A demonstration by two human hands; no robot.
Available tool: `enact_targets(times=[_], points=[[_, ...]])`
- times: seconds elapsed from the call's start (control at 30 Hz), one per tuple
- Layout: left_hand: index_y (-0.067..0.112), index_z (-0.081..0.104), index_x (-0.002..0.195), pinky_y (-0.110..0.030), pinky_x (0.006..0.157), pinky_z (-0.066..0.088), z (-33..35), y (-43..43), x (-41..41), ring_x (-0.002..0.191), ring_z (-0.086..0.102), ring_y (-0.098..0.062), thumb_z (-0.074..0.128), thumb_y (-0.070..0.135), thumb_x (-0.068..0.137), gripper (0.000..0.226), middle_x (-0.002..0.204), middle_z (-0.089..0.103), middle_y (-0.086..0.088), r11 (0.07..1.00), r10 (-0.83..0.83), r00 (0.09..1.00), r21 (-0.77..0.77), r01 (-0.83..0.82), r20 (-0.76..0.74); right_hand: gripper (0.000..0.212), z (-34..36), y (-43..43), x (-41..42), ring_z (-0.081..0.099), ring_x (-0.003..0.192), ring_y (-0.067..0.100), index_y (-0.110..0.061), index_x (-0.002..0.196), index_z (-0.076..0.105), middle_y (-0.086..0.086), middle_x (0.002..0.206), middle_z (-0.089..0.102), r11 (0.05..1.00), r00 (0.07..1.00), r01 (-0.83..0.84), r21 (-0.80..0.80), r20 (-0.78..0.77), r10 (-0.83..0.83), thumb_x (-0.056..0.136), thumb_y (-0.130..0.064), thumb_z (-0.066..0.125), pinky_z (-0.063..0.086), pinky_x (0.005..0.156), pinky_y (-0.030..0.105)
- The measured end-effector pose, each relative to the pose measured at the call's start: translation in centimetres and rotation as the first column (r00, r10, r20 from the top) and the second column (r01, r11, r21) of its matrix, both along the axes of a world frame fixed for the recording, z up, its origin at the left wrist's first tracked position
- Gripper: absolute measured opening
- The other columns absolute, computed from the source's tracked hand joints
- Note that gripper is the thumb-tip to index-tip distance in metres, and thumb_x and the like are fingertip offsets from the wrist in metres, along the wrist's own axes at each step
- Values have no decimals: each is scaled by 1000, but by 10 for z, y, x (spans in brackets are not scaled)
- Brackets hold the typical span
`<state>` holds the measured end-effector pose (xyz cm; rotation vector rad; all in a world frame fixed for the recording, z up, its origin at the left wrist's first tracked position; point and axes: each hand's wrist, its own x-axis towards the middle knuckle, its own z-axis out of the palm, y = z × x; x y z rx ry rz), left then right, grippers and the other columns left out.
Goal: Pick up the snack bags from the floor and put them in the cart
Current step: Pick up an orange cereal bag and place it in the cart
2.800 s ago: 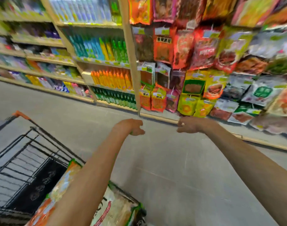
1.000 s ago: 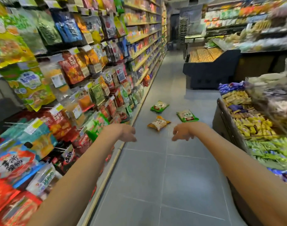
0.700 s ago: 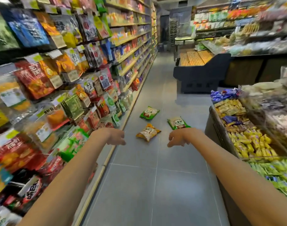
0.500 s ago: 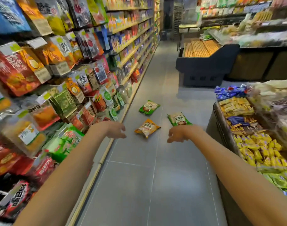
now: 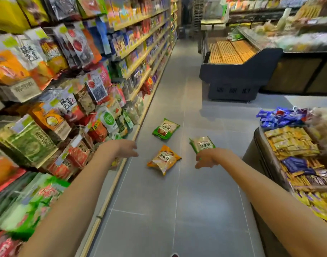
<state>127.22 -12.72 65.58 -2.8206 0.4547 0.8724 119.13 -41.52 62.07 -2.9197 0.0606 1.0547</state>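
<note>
Three snack bags lie on the grey tiled aisle floor ahead of me. An orange bag [image 5: 164, 159] is nearest, between my two outstretched hands. A green bag [image 5: 165, 128] lies farther off by the shelf base. Another green bag [image 5: 202, 143] lies to the right, its near end hidden behind my right hand [image 5: 207, 157]. My left hand [image 5: 126, 147] hangs left of the orange bag, fingers loosely apart. Both hands hold nothing and are above the floor. The cart is out of view.
Shelves [image 5: 69, 93] packed with hanging snack packets line the left side. A bin [image 5: 296, 164] of yellow and blue sweets stands at the right. A dark display case [image 5: 236, 75] sits farther up the aisle on the right. Grey floor [image 5: 177, 210] runs between them.
I have turned away from the cart and moved up the aisle; the three bags now sit closer and larger. My hands stay outstretched and hold nothing.
</note>
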Motion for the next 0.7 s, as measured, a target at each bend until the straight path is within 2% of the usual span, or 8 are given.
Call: enact_targets(times=[0.03,0.1,0.2,0.27,0.47,0.7], points=[[21,33,156,-37,114,30,-2,-3,23,147,31,-23,44,45,104,58,161,31,-2,1000,9,1000,-7,-9,-1,55,-4,-4,24,62,94,24,-13,144,48,6,136,53,1000,1000,-14,-6,-3,14,100,-46,49,46,70,29],[22,34,155,-38,113,32,-7,-11,65,146,33,-24,45,45,104,57,161,32,-2,1000,10,1000,-13,-10,-14,55,-10,-12,68,61,102,26,-11,142,50,5,129,55,1000,1000,-22,-3,8,22,100,-47,47,46,70,28],[23,36,153,-38,109,36,-16,-27,123,142,39,-25,47,45,102,56,159,36,-3,999,-25,999,-26,24,-25,55,-23,-23,128,56,121,29,-12,140,53,7,137,56,1000,1000,-2,1,21,2,99,-50,48,46,96,34],[25,38,151,-38,105,40,-24,-38,161,136,45,-26,47,45,102,54,155,40,-5,998,-53,998,-36,53,-20,56,-36,-31,169,55,124,30,-14,138,55,8,139,56,1000,1000,8,-3,9,-8,97,-52,49,45,103,40],[23,41,149,-36,102,41,-59,-72,280,132,49,-25,47,43,103,51,150,48,-5,992,-118,993,-50,117,-11,55,-84,-65,287,57,124,30,-13,138,56,8,141,55,1000,998,12,-1,-66,-12,97,-50,52,45,104,42],[27,40,150,-41,106,42,-113,-114,433,133,49,-26,47,46,101,53,148,50,-6,993,-116,986,2,117,-121,51,-142,-101,450,59,119,28,-14,132,59,7,136,59,998,990,42,57,-136,-34,95,-49,54,48,100,39]])
